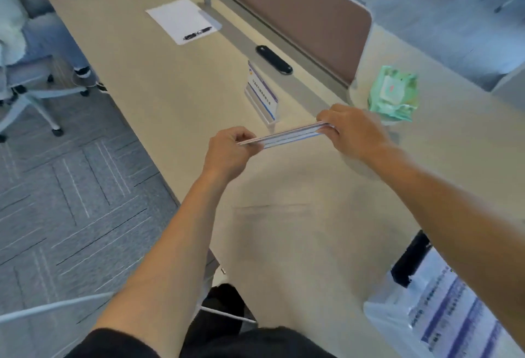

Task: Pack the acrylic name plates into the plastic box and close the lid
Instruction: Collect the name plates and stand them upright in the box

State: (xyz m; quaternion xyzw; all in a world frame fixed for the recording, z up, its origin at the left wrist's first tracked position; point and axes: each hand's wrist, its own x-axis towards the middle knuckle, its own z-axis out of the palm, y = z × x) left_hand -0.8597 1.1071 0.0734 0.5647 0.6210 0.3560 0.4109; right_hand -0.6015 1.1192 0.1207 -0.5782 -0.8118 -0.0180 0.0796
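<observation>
- Head view: left hand (227, 149) and right hand (353, 130) pinch the name plates stack (289, 136) at its ends.
- A slack grip could spill plates short of the plastic box (379, 310), five o'clock.

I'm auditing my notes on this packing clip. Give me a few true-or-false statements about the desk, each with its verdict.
1. The left hand and right hand grip the stack of name plates by its ends. True.
2. The pen lies on the carpet. False: it lies on the white paper.
3. One name plate stands on the desk. True.
4. The green wipes pack is in the left hand. False: it lies on the desk, beyond the right hand.
</observation>
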